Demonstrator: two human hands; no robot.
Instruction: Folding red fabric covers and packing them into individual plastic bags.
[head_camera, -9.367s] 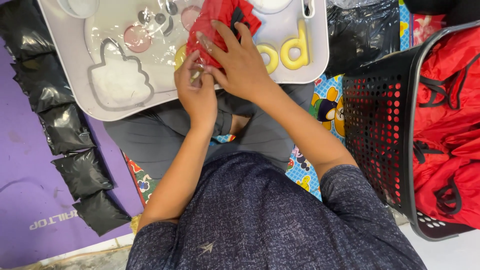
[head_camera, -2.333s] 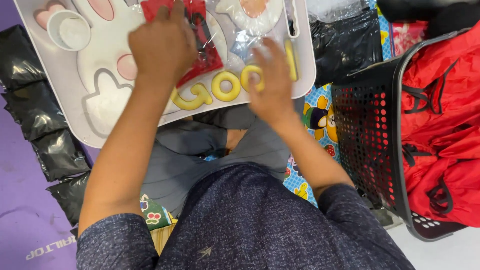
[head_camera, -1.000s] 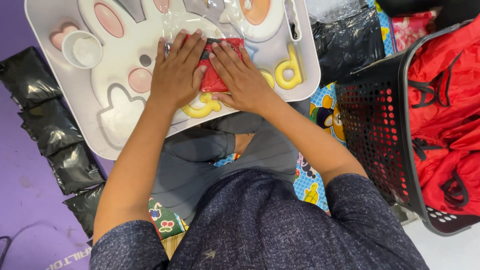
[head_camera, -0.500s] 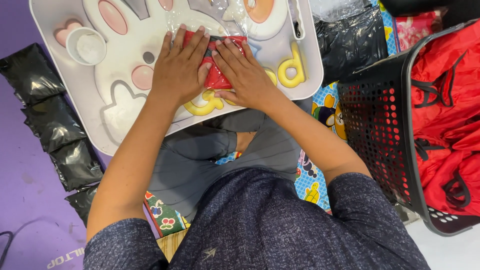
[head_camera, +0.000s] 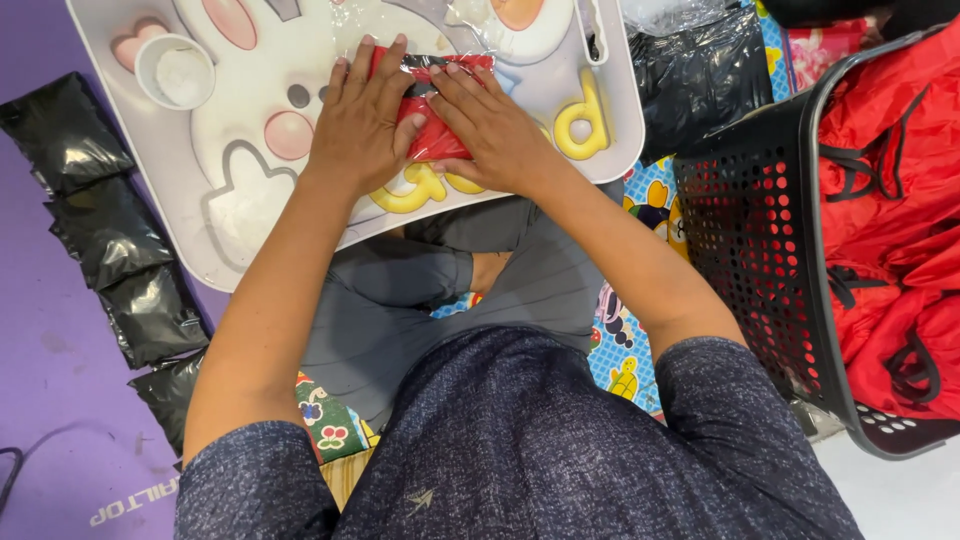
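A folded red cloth item in a clear plastic bag (head_camera: 432, 112) lies on a white tray (head_camera: 250, 230) printed with a rabbit shape and yellow letters. My left hand (head_camera: 360, 130) lies flat on the left part of the bag with fingers spread. My right hand (head_camera: 490, 135) presses on its right part, fingers pointing toward the left hand. Both palms cover most of the packet.
A row of several black filled bags (head_camera: 120, 250) lies on a purple mat at the left. A black perforated basket (head_camera: 760, 250) at the right holds red cloth items (head_camera: 890, 220). A small white cup (head_camera: 178, 72) stands on the tray. More black plastic (head_camera: 700, 70) lies behind.
Both hands came together on the red packet and have stayed pressing it flat; earlier the left hand held it up and the right was apart. The view shifted slightly.
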